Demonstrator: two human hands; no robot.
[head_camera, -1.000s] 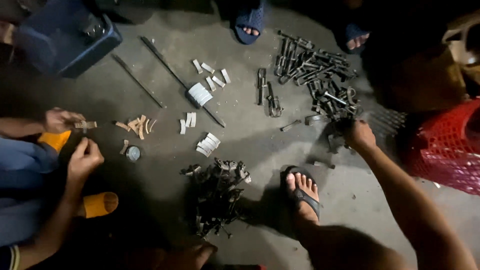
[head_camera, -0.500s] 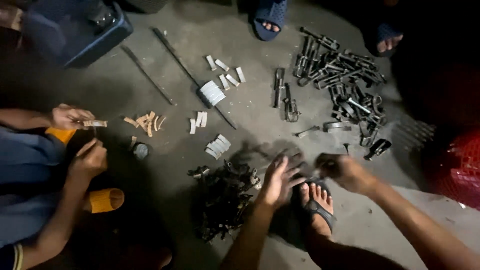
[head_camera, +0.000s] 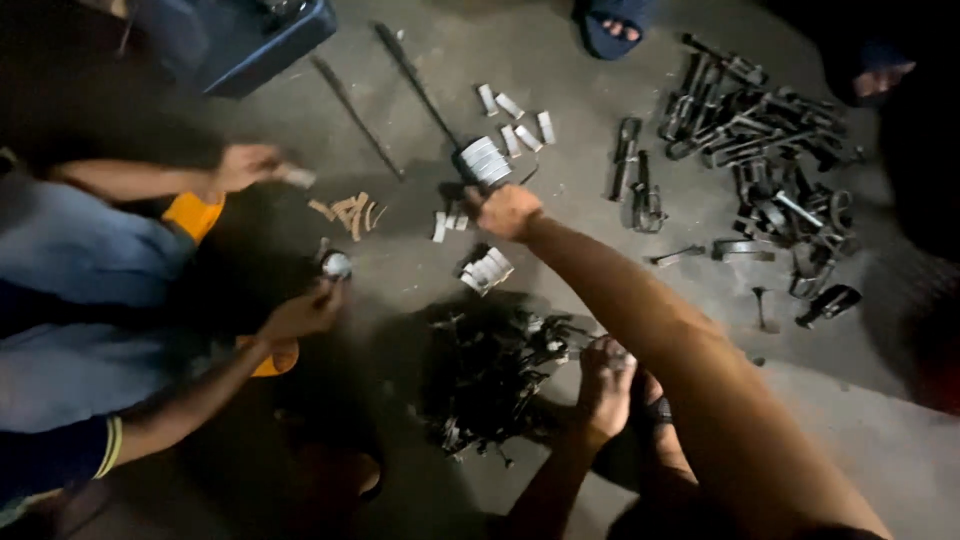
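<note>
Right hand (head_camera: 507, 212) closes in a fist just below the silvery ribbed metal stack (head_camera: 483, 160); left hand (head_camera: 606, 385), grip unclear, touches the dark scrap-metal pile (head_camera: 490, 370) further below.

head camera: one view only | looks straight down from above | faces the grey floor (head_camera: 600, 110) | fairly near, both arms reach in from the bottom | a co-worker sits at the left edge

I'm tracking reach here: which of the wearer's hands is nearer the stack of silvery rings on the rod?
The right hand: it sits just below the stack of silvery rings, about touching the rod. The left hand is far lower, beside the dark parts pile.
</note>
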